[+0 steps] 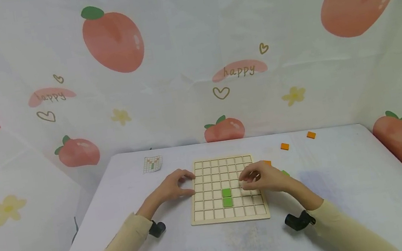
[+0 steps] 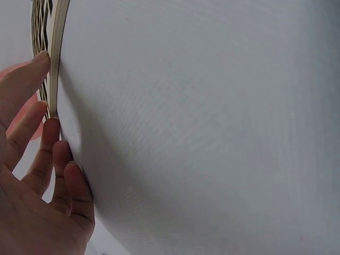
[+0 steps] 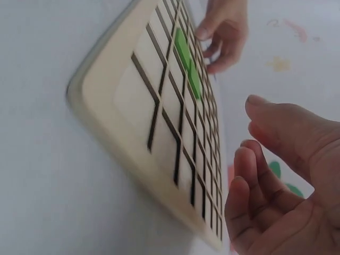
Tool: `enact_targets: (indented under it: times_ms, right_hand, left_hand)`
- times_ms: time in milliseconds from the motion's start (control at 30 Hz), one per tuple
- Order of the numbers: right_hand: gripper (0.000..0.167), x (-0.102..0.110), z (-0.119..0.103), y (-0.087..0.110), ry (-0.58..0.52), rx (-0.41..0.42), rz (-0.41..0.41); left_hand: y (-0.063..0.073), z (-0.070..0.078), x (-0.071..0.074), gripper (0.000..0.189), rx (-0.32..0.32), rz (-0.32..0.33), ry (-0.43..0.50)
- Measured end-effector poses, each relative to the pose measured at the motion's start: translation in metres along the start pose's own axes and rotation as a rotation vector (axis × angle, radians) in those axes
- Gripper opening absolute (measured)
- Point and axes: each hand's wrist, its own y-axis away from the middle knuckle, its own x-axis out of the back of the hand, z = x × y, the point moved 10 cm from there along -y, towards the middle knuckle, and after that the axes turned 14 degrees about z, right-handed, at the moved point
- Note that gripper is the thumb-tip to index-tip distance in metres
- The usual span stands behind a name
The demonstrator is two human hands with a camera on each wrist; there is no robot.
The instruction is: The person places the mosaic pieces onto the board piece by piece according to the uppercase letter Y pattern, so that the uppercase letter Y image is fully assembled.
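Note:
A square wooden grid board [image 1: 231, 220] lies on the table, two green square tiles [image 1: 228, 202] seated in neighbouring cells of one column. My left hand [image 1: 171, 187] is at the board's left edge, thumb and fingers spread apart; in the left wrist view its fingertips [image 2: 50, 127] come right up to the wooden rim. Over the board's right side hovers my right hand [image 1: 265, 177], its fingers loosely bent. The right wrist view shows a gap between thumb and fingers [image 3: 245, 159] with nothing in it.
Beyond my right hand are a partly hidden orange tile [image 1: 267, 162] and a partly hidden green piece [image 1: 285, 173]. Two more orange tiles [image 1: 285, 146] lie farther back on the right. A small sheet with a printed grid pattern [image 1: 152, 164] is at the back left.

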Motion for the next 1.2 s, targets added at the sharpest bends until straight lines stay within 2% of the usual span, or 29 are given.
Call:
enact_targets:
  times_ms: [433, 700, 900, 1067, 1200]
  right_hand:
    - [0.024, 0.051, 0.021, 0.026, 0.068, -0.042, 0.031]
    - [0.025, 0.078, 0.034, 0.041, 0.063, -0.073, 0.04]
    - [0.026, 0.102, 0.044, 0.049, 0.122, -0.1, 0.07]
    - [0.03, 0.111, 0.053, 0.051, 0.134, -0.142, 0.074]
    - [0.035, 0.111, 0.059, 0.051, 0.131, -0.157, 0.073]
  left_hand:
    - [0.0, -0.001, 0.0, 0.046, -0.004, 0.008, -0.002]
    - [0.001, 0.001, 0.0, 0.045, -0.042, 0.003, 0.002]
    - [0.001, 0.004, -0.001, 0.046, -0.069, 0.001, 0.0]
    - [0.002, 0.005, 0.0, 0.046, -0.055, -0.002, 0.002]
    - [0.002, 0.004, 0.0, 0.046, -0.045, 0.001, -0.003]
